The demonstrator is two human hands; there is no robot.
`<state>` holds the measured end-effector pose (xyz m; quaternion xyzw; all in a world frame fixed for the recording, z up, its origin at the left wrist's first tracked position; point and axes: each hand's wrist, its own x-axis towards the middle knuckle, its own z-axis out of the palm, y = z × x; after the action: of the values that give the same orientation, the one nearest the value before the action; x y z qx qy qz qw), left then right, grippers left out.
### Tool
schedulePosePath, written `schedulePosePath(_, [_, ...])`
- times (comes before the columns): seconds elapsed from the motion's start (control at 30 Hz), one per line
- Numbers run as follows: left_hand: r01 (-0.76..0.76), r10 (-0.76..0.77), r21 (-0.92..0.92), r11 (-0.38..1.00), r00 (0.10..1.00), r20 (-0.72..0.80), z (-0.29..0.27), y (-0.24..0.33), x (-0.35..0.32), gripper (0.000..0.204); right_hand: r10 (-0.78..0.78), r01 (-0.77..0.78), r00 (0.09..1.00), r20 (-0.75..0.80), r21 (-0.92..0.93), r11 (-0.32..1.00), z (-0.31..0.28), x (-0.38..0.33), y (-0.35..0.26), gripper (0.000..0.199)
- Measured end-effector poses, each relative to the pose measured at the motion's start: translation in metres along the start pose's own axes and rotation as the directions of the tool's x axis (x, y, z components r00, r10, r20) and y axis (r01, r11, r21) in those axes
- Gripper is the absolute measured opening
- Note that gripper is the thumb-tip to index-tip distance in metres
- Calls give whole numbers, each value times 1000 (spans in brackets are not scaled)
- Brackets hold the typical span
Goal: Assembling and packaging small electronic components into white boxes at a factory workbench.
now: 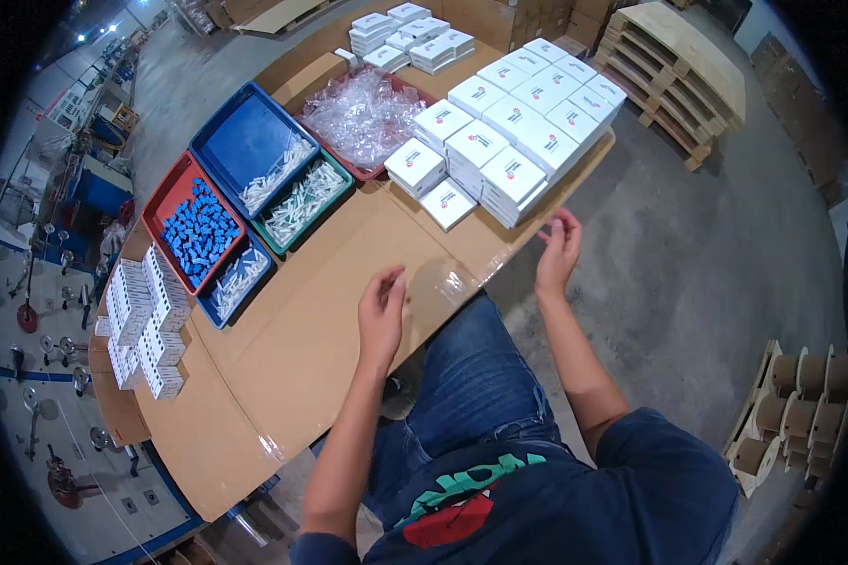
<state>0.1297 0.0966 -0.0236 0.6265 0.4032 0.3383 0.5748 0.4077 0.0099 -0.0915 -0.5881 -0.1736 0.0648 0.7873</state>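
My left hand [381, 306] hovers over the cardboard-covered table [320, 311], fingers loosely curled, holding nothing. My right hand [559, 249] is raised beyond the table's near edge, fingers apart and empty, nearest the stacks of small white boxes [504, 132]. A single flat white box [448, 203] lies in front of those stacks, between the two hands and farther out.
A red tray of blue parts [196, 233], a blue tray [245, 141], a green tray of white parts [303, 201] and a tray of clear plastic bags [363, 115] stand at the left. Folded white cartons [141, 320] are stacked far left. Wooden pallets [678, 66] and spools [791, 405] sit on the floor.
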Motion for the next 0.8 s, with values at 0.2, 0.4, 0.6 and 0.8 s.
schedulePosePath(0.2, [-160, 161, -45, 986, 987, 18, 30, 44, 183, 41, 64, -68, 976, -208, -14, 998, 25, 43, 9, 56])
schedulePosePath(0.4, [-3, -20, 85, 996, 962, 273, 52, 66, 321, 48, -62, 43, 993, -100, -178, 983, 47, 57, 22, 70])
schedulePosePath(0.6, [189, -191, 57, 980, 827, 529, 98, 59, 396, 55, -51, 55, 995, -84, 40, 998, 50, 69, 35, 73])
schedulePosePath(0.8, [380, -294, 56, 923, 605, 740, 119, 35, 428, 65, 165, -126, 979, -115, 293, 948, 68, 63, 32, 73])
